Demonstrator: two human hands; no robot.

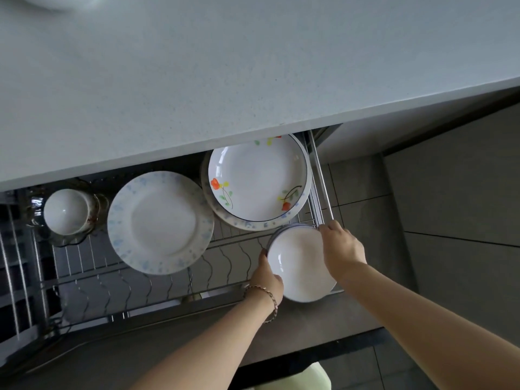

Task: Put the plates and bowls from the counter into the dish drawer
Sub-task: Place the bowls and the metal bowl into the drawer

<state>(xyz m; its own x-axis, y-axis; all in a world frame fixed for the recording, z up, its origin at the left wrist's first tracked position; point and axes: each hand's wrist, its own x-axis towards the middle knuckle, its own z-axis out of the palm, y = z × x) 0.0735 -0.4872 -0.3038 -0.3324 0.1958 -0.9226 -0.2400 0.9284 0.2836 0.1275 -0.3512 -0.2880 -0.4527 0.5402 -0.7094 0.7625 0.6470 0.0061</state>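
**Hands set a stack of bowls into the drawer's right front corner**

Left hand and right hand each curl round opposite rims of a stack of shallow white bowls, holding it low over the wire rack. Whether it rests on the wires yet, I cannot tell.

By size:

- The surface shows almost bare. Only a blurred white shape sits at its far left corner, cut off by the frame. It may be one more dish to bring down.
- The dish drawer stands pulled out below and is already well filled.
- A flowered plate lies at the back right on top of a blue-speckled one.
- A second blue-speckled plate lies flat just beside it, in the middle.
- A small white bowl sits inside a glass dish at the left.
- A thin bracelet circles the left wrist.

Judging from this, the task is near its end. What is left is to release this stack, perhaps fetch the corner item, and possibly close the drawer.

No brand, label or writing can be read anywhere. The plates carry painted patterns only.
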